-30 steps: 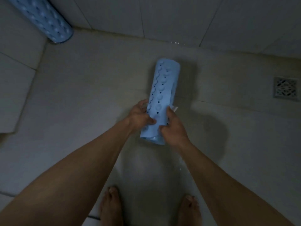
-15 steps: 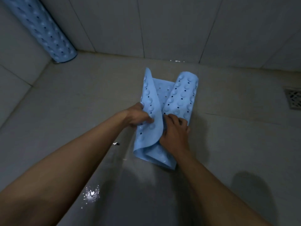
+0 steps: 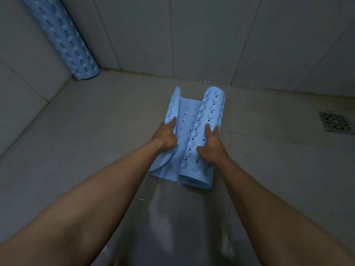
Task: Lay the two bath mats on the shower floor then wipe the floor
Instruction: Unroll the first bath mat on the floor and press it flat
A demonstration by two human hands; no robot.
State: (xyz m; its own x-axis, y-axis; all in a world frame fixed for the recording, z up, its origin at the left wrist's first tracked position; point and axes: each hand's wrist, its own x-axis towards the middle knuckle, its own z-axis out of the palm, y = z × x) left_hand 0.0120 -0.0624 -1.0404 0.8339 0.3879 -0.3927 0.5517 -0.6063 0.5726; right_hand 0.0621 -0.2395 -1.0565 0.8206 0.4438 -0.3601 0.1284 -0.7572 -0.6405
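A light blue bath mat (image 3: 189, 120) with suction cups and holes lies partly unrolled on the wet shower floor (image 3: 96, 141), near the back wall. My left hand (image 3: 166, 135) grips its raised free left edge. My right hand (image 3: 211, 144) rests on the still-rolled right part, fingers laid over the roll. A second blue mat (image 3: 65, 39), fully rolled, leans upright in the back left corner.
Tiled walls (image 3: 211, 35) close the floor at the back and left. A square metal drain grate (image 3: 333, 123) is set in the floor at the far right. The floor in front of me shines with water.
The roll has been set down and opened further: the free edge moved left with my left hand and the rolled part rolled right under my right hand. My view tilted up.
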